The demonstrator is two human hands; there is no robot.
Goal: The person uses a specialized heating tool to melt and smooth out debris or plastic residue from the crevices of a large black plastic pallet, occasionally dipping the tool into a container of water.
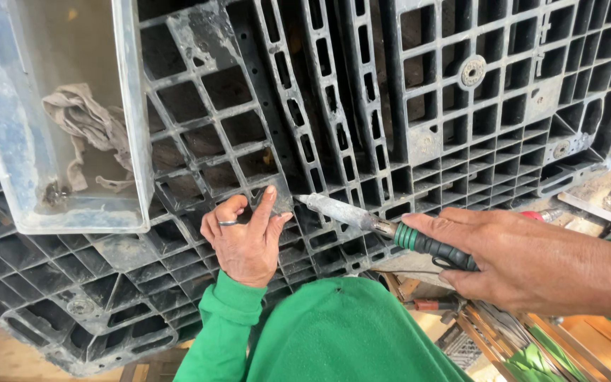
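Note:
A big black plastic pallet (pixel 426 134) with a grid of openings fills most of the view. My left hand (pixel 245 237), with a ring on one finger, presses a small grey plastic patch (pixel 277 201) against the pallet's ribs. My right hand (pixel 525 262) grips the green and black handle of a soldering iron (pixel 362 219). Its grey metal tip points left and touches the pallet right beside the patch and my left fingers. Both arms wear green sleeves.
A clear plastic bin (pixel 132 141) with a crumpled grey rag (pixel 86 127) inside lies on the pallet at the upper left. Tools and metal parts, one with a red handle (pixel 539 214), lie at the lower right on a wooden surface (pixel 595 346).

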